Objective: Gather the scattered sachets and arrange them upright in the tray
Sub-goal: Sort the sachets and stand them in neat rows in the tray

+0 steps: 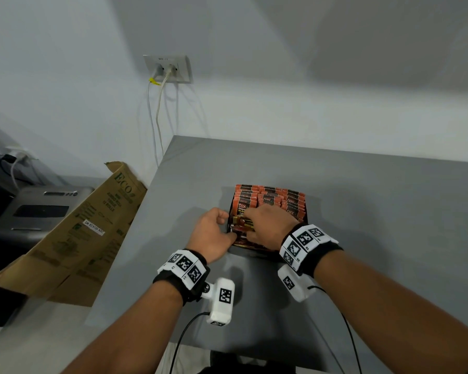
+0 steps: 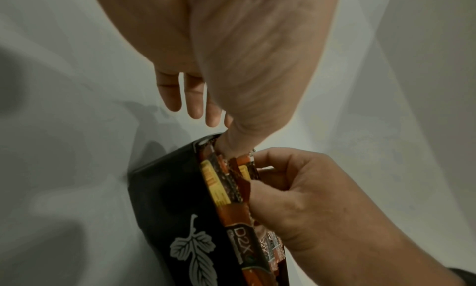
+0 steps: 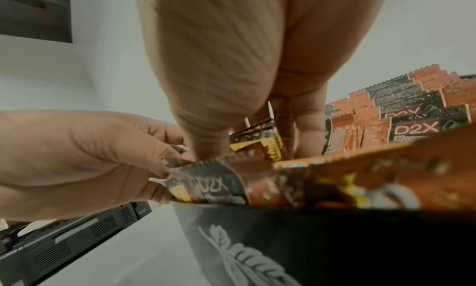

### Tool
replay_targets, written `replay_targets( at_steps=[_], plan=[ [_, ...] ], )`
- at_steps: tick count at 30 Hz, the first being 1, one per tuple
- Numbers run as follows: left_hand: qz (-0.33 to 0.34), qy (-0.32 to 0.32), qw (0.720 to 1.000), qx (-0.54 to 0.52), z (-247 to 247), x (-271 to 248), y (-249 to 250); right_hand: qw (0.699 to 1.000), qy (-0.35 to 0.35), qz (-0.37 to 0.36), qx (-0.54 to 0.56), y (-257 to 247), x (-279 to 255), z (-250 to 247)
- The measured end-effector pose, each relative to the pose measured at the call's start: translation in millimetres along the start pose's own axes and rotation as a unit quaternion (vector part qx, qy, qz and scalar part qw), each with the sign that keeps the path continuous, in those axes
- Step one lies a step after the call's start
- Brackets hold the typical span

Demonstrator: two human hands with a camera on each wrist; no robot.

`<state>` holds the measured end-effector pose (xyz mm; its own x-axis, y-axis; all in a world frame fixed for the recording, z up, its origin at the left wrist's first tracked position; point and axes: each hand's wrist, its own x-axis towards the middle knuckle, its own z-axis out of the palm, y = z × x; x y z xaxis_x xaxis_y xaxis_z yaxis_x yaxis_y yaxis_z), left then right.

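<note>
A black tray (image 1: 306, 217) with a white leaf print (image 2: 167, 198) stands on the grey table (image 1: 376, 201). Rows of orange and black D2X sachets (image 1: 270, 195) stand upright in its far part (image 3: 412, 115). Near the front, several sachets lean loosely. My left hand (image 1: 214, 233) is at the tray's near-left corner, its thumb and fingertips pinching the edge of a leaning sachet (image 3: 213, 182). My right hand (image 1: 268, 225) reaches down into the tray from above, its fingers curled round a few sachets with yellow bands (image 2: 244, 168). The tray's floor is hidden.
A flattened brown cardboard box (image 1: 87, 225) leans against the table's left edge, with a grey printer (image 1: 38, 211) behind it. A wall socket with hanging cables (image 1: 168, 68) sits above the table's far-left corner. Bare tabletop lies right of the tray.
</note>
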<state>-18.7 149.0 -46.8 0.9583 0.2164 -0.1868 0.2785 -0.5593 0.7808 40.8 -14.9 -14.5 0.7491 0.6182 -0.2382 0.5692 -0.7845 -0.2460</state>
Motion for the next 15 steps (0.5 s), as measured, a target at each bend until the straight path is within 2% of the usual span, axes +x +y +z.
replay_targets(
  at_steps=[7, 11, 15],
  plan=[
    [-0.001, -0.002, 1.0, -0.005, 0, -1, 0, 1.0, 0.014, -0.011, -0.001, 0, -2, -1],
    [-0.007, 0.001, 1.0, -0.011, 1, 0, 1, 0.996, 0.059, 0.002, 0.064, 7, -7, -10],
    [-0.014, -0.008, 1.0, -0.024, 2, -1, 5, 0.987, 0.068, 0.015, 0.147, 13, -13, -19]
  ],
)
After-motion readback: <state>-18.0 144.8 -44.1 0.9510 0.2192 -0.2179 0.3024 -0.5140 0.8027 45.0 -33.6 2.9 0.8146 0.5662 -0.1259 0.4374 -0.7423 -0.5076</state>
